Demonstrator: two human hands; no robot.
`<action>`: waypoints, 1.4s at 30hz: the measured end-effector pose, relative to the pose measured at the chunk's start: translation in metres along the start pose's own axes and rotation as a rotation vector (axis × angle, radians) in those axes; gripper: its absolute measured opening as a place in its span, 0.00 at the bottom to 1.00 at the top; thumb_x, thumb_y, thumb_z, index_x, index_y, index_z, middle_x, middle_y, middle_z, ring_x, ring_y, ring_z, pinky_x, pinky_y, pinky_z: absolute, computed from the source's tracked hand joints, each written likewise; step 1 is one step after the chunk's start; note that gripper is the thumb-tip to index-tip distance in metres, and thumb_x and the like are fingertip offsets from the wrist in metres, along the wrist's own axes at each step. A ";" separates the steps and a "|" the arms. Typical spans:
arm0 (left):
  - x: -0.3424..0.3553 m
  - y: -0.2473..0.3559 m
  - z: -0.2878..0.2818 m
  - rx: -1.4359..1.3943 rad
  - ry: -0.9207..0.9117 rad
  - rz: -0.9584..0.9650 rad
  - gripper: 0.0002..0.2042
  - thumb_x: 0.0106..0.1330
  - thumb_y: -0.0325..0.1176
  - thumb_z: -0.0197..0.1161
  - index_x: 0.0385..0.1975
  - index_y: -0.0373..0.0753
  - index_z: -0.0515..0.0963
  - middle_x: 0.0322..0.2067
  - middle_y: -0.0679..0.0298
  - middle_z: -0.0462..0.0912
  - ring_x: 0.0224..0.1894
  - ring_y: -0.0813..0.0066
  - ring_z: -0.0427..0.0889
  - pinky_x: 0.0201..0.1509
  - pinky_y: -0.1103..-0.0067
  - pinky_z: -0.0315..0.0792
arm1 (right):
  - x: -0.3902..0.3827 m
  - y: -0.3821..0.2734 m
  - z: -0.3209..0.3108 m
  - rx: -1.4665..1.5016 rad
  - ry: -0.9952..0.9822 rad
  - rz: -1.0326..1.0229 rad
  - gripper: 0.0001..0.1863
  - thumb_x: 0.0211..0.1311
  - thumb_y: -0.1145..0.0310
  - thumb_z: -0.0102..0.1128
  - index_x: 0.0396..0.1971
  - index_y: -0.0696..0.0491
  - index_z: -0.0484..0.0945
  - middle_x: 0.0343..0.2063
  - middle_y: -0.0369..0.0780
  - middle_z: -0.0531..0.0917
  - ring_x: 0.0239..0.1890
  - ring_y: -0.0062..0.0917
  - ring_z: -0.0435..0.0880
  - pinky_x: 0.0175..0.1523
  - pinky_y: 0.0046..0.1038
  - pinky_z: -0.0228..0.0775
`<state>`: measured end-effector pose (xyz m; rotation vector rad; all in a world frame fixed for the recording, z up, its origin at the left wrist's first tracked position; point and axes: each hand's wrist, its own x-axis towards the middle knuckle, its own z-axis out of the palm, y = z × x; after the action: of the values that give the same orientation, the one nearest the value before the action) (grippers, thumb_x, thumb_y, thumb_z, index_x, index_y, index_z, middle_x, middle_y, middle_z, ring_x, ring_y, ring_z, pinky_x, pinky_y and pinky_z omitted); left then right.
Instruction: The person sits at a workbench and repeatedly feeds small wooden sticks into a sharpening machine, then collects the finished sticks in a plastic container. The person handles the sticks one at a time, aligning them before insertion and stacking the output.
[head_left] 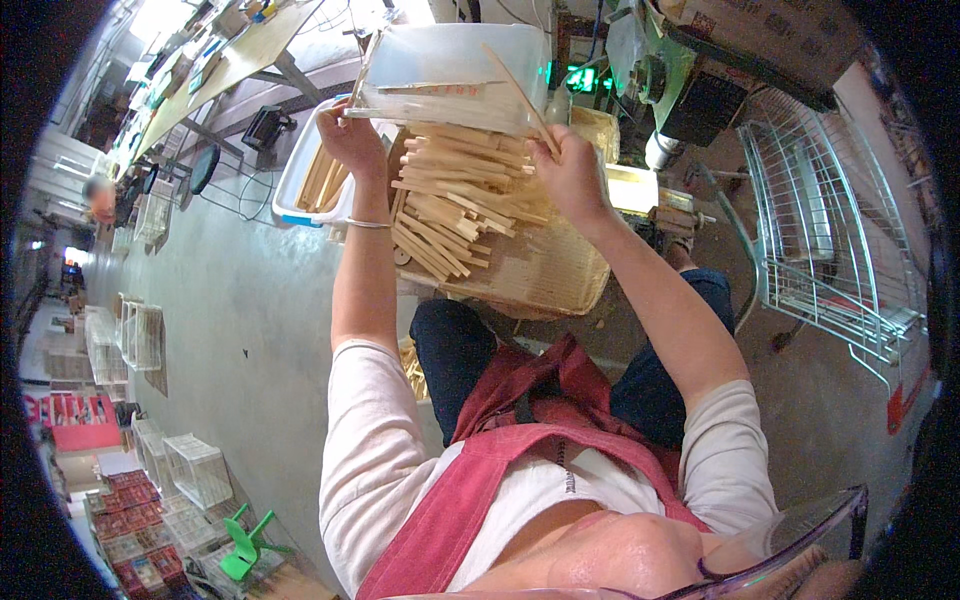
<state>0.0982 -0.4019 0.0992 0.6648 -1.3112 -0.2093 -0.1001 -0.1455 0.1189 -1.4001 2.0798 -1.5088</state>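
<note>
A slim wooden stick (515,88) slants up and to the left from my right hand (571,172), whose fingers are closed around its lower end. My left hand (350,140) is raised at the left front corner of a translucent plastic bin (450,60). Its fingers pinch what looks like another thin wooden stick (366,66), upright against the bin's side. Between my hands, a heap of pale wooden sticks (450,185) lies on a worn work surface (560,265) covered in clear film. Several sticks at the near side of the heap point toward me.
Left of the heap, a white tub (292,185) with blue clips holds more sticks. A lit yellowish box (632,188) stands at the right. Farther right is a wire cart (835,240). White crates (195,470) and a green stool (240,548) stand on the floor at left.
</note>
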 end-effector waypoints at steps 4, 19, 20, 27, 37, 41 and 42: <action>0.012 -0.001 0.003 -0.036 0.026 0.038 0.13 0.67 0.31 0.72 0.30 0.38 0.71 0.33 0.59 0.84 0.37 0.70 0.81 0.43 0.75 0.76 | 0.000 -0.001 0.005 0.072 0.033 -0.022 0.12 0.69 0.65 0.64 0.43 0.59 0.82 0.30 0.50 0.88 0.35 0.41 0.89 0.39 0.38 0.79; 0.049 0.082 -0.016 -0.043 0.169 0.148 0.14 0.67 0.36 0.74 0.33 0.37 0.75 0.34 0.60 0.84 0.37 0.70 0.83 0.42 0.74 0.77 | 0.010 -0.038 -0.030 -0.310 0.196 -0.348 0.17 0.61 0.56 0.70 0.37 0.52 0.74 0.29 0.43 0.85 0.34 0.43 0.87 0.34 0.43 0.78; 0.055 0.076 -0.026 0.054 0.039 0.205 0.16 0.68 0.35 0.73 0.40 0.34 0.71 0.42 0.56 0.86 0.40 0.73 0.84 0.45 0.78 0.80 | 0.011 -0.036 -0.032 -0.332 0.223 -0.376 0.18 0.61 0.56 0.70 0.37 0.52 0.74 0.29 0.43 0.85 0.33 0.43 0.87 0.33 0.43 0.78; 0.000 0.105 -0.089 0.040 0.008 0.101 0.11 0.72 0.34 0.68 0.44 0.34 0.76 0.36 0.63 0.82 0.40 0.71 0.82 0.48 0.77 0.80 | -0.003 -0.050 -0.067 0.022 0.354 -0.275 0.18 0.62 0.58 0.75 0.25 0.55 0.78 0.14 0.38 0.78 0.16 0.24 0.75 0.27 0.30 0.71; -0.120 0.099 -0.162 0.699 -1.332 -0.076 0.12 0.71 0.39 0.61 0.37 0.35 0.78 0.39 0.47 0.82 0.45 0.44 0.82 0.49 0.56 0.76 | -0.014 -0.064 -0.101 0.290 0.423 -0.351 0.17 0.62 0.61 0.75 0.21 0.54 0.78 0.14 0.30 0.76 0.18 0.12 0.70 0.25 0.24 0.66; -0.131 0.103 -0.151 0.701 -1.274 -0.067 0.11 0.72 0.38 0.59 0.39 0.35 0.78 0.42 0.46 0.82 0.47 0.42 0.82 0.51 0.56 0.75 | -0.019 -0.070 -0.108 0.392 0.437 -0.322 0.17 0.62 0.62 0.75 0.21 0.54 0.78 0.15 0.29 0.78 0.19 0.10 0.71 0.26 0.22 0.66; -0.132 0.098 -0.146 0.673 -1.259 -0.064 0.11 0.72 0.38 0.59 0.39 0.36 0.78 0.43 0.47 0.82 0.47 0.42 0.82 0.51 0.56 0.76 | -0.019 -0.071 -0.108 0.401 0.432 -0.337 0.16 0.63 0.62 0.75 0.21 0.53 0.78 0.16 0.27 0.77 0.20 0.09 0.71 0.26 0.20 0.65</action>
<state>0.1781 -0.2090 0.0303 1.2255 -2.6274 -0.2463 -0.1191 -0.0648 0.2198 -1.4034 1.6429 -2.3881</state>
